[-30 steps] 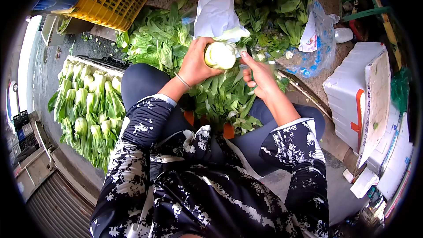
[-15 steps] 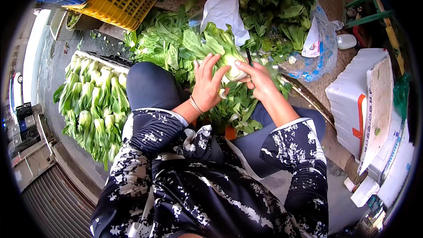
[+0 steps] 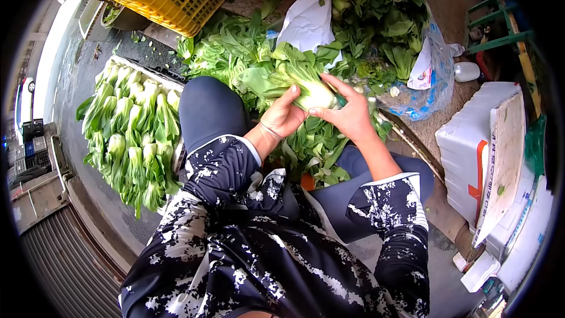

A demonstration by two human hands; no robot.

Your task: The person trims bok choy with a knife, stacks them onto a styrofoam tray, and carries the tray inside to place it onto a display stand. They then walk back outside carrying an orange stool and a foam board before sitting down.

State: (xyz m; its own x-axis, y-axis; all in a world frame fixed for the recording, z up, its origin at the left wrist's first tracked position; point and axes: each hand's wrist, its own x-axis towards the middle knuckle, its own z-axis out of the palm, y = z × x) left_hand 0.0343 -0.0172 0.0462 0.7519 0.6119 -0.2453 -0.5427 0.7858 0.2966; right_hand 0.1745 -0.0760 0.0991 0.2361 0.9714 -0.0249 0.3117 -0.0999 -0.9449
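A head of bok choy lies between my two hands above my lap, leaves toward the upper left and pale base toward the right. My left hand cups it from below, its thumb up against the stalks. Around the base end closes my right hand, thumb and fingers on the stalks. A small dark green piece shows at the right palm; most of it is hidden, so its kind is unclear. Beneath both hands, loose bok choy leaves pile up between my knees.
Rows of bok choy lie in a tray at left. More leaves heap up ahead, below a yellow crate. An open plastic bag of bok choy stands ahead right. White foam boxes stack at right.
My left hand has turned from fingers spread over the bok choy to cupping it from below. My right fingers have shifted onto its base. A thin dark tool by the right hand no longer shows clearly.
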